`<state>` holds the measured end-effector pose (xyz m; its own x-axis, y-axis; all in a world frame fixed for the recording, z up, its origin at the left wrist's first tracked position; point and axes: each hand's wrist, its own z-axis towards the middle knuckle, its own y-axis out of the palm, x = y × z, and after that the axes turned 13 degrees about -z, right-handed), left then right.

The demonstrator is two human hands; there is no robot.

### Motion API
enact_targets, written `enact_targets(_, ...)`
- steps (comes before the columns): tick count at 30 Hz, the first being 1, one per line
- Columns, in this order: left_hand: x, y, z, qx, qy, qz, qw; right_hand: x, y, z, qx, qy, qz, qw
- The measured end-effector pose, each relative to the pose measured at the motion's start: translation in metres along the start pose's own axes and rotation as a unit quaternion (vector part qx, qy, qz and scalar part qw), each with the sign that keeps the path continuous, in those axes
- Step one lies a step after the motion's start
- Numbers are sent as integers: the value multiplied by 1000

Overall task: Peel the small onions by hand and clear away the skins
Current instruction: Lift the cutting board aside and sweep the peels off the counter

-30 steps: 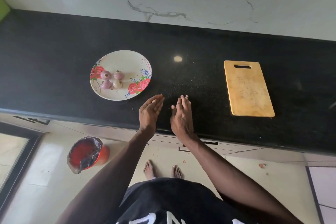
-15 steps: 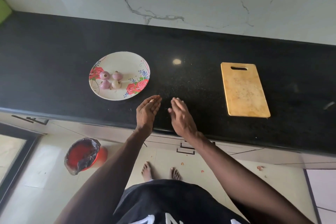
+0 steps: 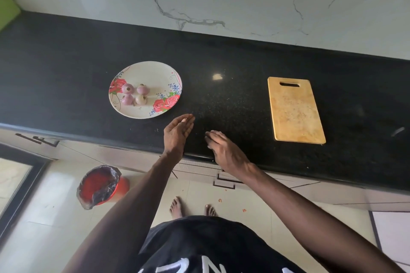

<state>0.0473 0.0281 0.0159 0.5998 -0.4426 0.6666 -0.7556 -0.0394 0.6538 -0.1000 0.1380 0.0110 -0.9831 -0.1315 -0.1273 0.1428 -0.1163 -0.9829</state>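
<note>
Four small peeled onions (image 3: 135, 94) lie close together on the left half of a flowered plate (image 3: 155, 71), which sits on the black surface (image 3: 66, 55) towards its left side. Both hands are over the near edge of the surface, just right of the plate. The left hand (image 3: 177, 134) stands on its edge with the palm turned right, its fingers straight and lying side by side, and a small pale scrap, too small to identify, shows near its fingertips. The right hand (image 3: 224, 150) is flat, palm down and low over the surface, its fingers straight and pointing left towards the left hand; the two hands are near each other but apart. Neither hand grips anything. Fine pale specks are scattered on the surface just beyond the hands. A wooden cutting board (image 3: 295, 111) lies well to the right. On the floor, below the plate's side, stands a red bin (image 3: 99, 186) lined with a dark bag, and a few small orange bits (image 3: 244, 210) lie on the tiles near the person's bare feet.
</note>
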Motion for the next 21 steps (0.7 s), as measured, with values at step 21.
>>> enact_targets(21, 3, -3, -17, 9, 23, 41, 999, -48, -33, 33, -112, 214, -89, 966)
